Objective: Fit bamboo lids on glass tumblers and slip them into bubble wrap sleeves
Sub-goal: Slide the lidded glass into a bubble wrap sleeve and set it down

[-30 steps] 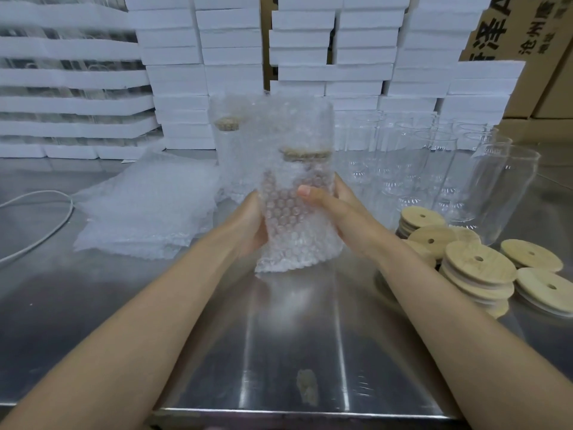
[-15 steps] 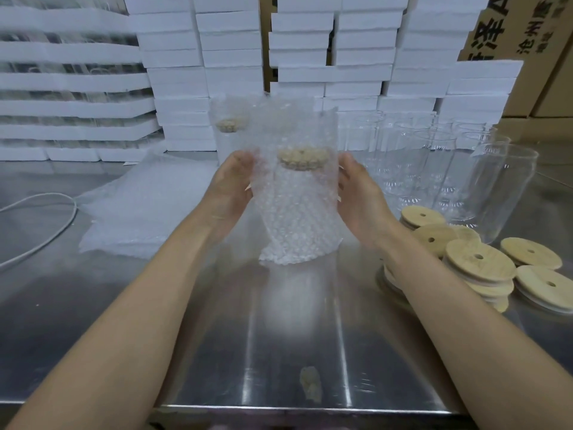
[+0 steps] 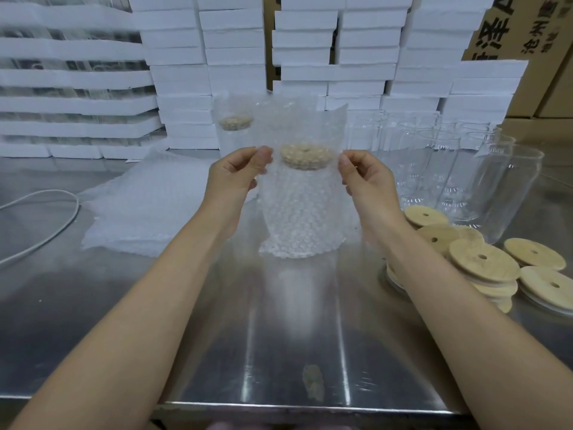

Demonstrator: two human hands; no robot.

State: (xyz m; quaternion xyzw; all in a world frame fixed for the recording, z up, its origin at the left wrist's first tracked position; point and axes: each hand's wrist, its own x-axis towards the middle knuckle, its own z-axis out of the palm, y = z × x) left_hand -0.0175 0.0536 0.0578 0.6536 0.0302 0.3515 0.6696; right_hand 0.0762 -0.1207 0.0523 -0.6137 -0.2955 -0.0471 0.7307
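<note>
Up from its base, our left hand [image 3: 235,178] and right hand [image 3: 369,181] pinch the sleeve [image 3: 310,125] beside the lid [image 3: 305,156]; tumbler [image 3: 302,218] seems seated.

Set on a shiny steel counter [image 3: 279,352], streaked with pale reflections of overhead light and marked by a dull smudge [image 3: 313,383] near the front edge. Backed by white foam boxes [image 3: 235,41] stacked in tall columns across the rear, rising out of view. To the left, long white foam trays [image 3: 71,76] piled in layers with dark gaps between. At the far right, behind the boxes, brown cardboard cartons [image 3: 496,29] printed with black characters. On the left of the counter, a white cable [image 3: 76,206] lying in a loose curve
</note>
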